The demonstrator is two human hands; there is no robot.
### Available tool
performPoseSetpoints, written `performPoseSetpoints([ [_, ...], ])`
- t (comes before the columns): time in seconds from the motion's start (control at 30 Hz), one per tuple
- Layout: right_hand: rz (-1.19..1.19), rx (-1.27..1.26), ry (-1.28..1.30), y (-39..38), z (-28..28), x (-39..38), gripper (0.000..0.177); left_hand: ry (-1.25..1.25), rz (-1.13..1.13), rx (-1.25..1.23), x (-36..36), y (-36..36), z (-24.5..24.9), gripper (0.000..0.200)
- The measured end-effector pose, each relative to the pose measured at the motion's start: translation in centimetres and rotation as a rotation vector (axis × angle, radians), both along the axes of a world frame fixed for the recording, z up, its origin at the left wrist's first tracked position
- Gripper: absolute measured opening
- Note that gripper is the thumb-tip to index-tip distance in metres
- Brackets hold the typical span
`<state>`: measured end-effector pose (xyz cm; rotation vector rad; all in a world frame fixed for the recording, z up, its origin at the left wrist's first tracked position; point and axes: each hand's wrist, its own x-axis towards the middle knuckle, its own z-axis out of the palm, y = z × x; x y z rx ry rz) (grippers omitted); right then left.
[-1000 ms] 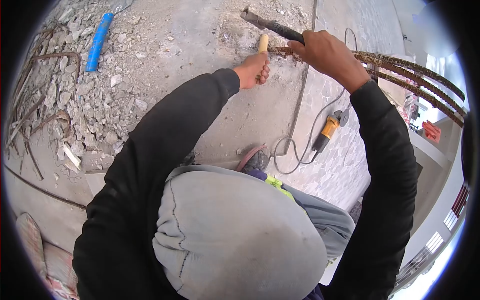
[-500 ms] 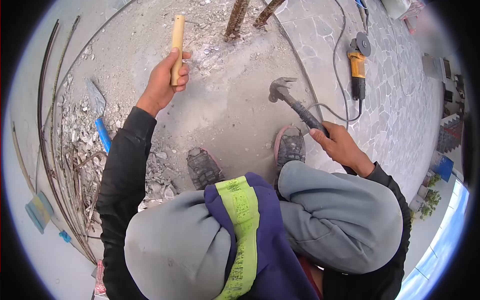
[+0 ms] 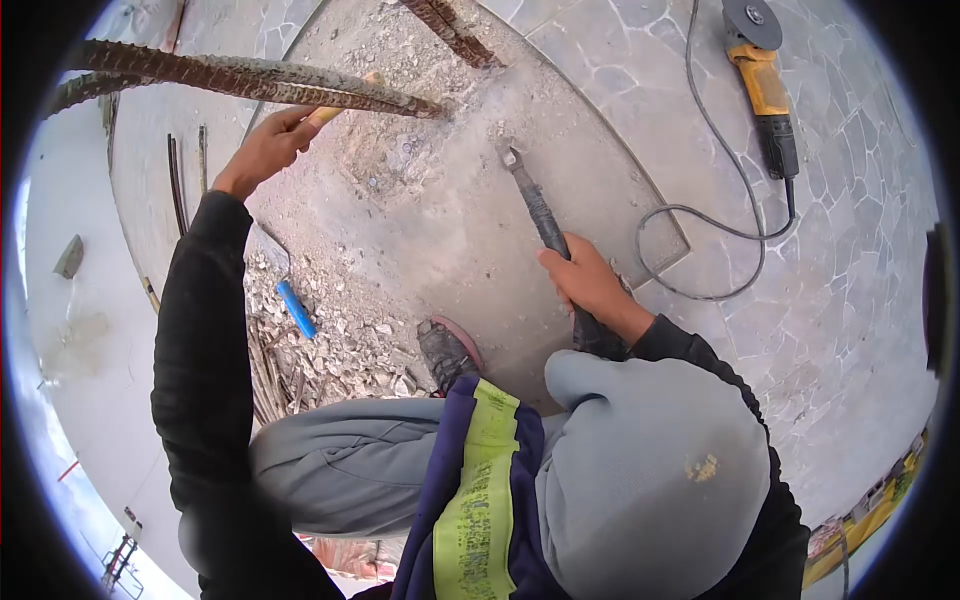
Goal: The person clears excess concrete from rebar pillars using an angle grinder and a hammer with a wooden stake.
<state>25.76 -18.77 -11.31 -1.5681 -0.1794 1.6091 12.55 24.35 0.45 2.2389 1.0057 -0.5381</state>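
Note:
My left hand (image 3: 270,148) is closed around a short pale wooden stick (image 3: 324,116), beside a rusty rebar (image 3: 270,82) that hides part of it. In my right hand (image 3: 592,280) is a claw hammer (image 3: 538,208), gripped by its dark wrapped handle. The hammer's head points away from me, over the dusty concrete patch (image 3: 450,250), apart from the stick. A second rusty rebar (image 3: 450,32) stands farther off, out of reach of both hands.
A blue-handled trowel (image 3: 296,308) lies by broken rubble (image 3: 350,350) on the left. On the stone-patterned floor (image 3: 820,300) to the right rests a yellow angle grinder (image 3: 762,85) with its cord (image 3: 700,297). My shoe (image 3: 448,352) is on the concrete.
My view has turned and moved nearer the rebars. The wooden stick has gone from upright to slanted, now partly behind a rebar. The hammer now points forward, its head turned.

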Motion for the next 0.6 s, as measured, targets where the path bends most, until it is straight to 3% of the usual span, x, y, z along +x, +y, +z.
performPoseSetpoints([
  [0.07, -0.035, 0.001, 0.102, -0.2, -0.8, 0.6, 0.031, 0.142, 0.02, -0.098, 2.6, 3.7, -2.7, 0.045],
  [0.1, -0.058, -0.005, 0.181, -0.3, -1.0, 0.9, 0.03, -0.005, 0.097, -0.334, 5.1, 2.3, -2.8, 0.045],
  [0.2, -0.048, -0.03, 0.223, -0.1, -0.8, 2.4, 0.029, -0.012, 0.194, -0.731, 8.5, 2.8, -3.9, 0.045],
  [0.27, -0.071, -0.054, 0.273, 0.3, -0.2, 3.3, 0.029, -0.041, -0.041, -0.363, 8.2, 3.1, -4.8, 0.045],
  [0.33, -0.104, -0.078, 0.322, 0.6, 0.0, 3.8, 0.029, 0.048, -0.16, -0.44, 8.0, 5.1, -5.1, 0.043],
  [0.4, -0.146, -0.059, 0.38, 0.4, 0.1, 4.1, 0.03, -0.057, -0.212, -0.146, 4.4, 8.8, -8.7, 0.041],
  [0.43, -0.147, -0.058, 0.379, 0.5, 0.4, 4.2, 0.03, -0.299, -0.428, 0.068, 2.0, 10.0, -8.9, 0.037],
  [0.47, -0.132, -0.056, 0.333, 0.6, 0.9, 4.2, 0.031, -0.298, -0.431, 0.069, 1.9, 9.1, -7.8, 0.037],
  [0.6, -0.119, 0.112, 0.136, 2.5, 2.7, 4.3, 0.032, 0.715, -0.307, 0.207, 3.4, 2.0, 0.5, 0.033],
])
